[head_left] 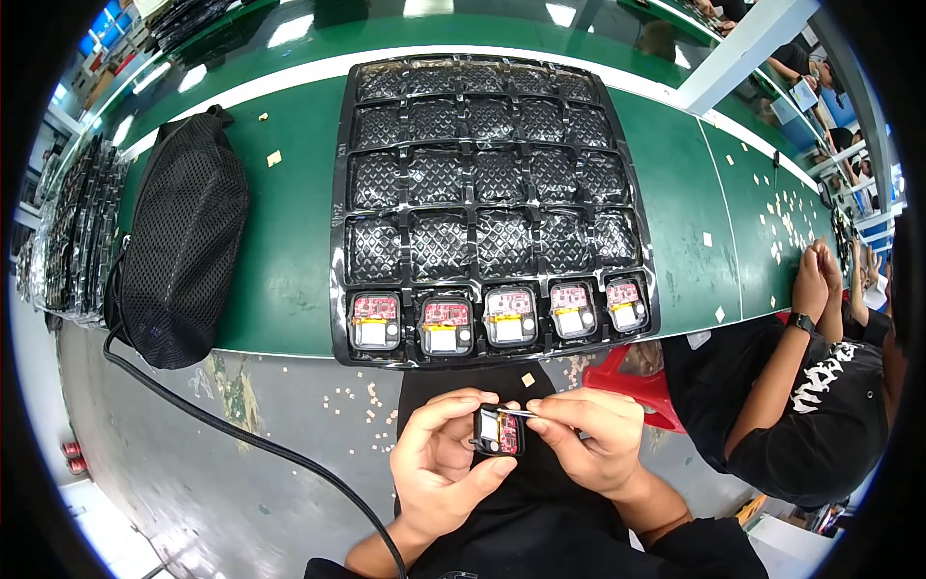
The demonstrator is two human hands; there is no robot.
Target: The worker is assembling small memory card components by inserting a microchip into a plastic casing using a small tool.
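Above my lap, my left hand grips a small square device by its edges, tilted. Its black case lies open to a red circuit board, a silver-white block and a strip of yellow tape. Pinched between the thumb and fingers of my right hand is a thin silver metal tool, its tip over the device's upper edge. Whether it is a pair of tweezers I cannot tell. Just beyond my hands, a black plastic tray holds several similar open devices along its nearest row; its other pockets hold none.
On the green table, a black mesh bag lies left of the tray, beside stacked black trays. A black cable runs past my left arm. Small yellowish pieces are scattered rightward, near a co-worker and a red stool.
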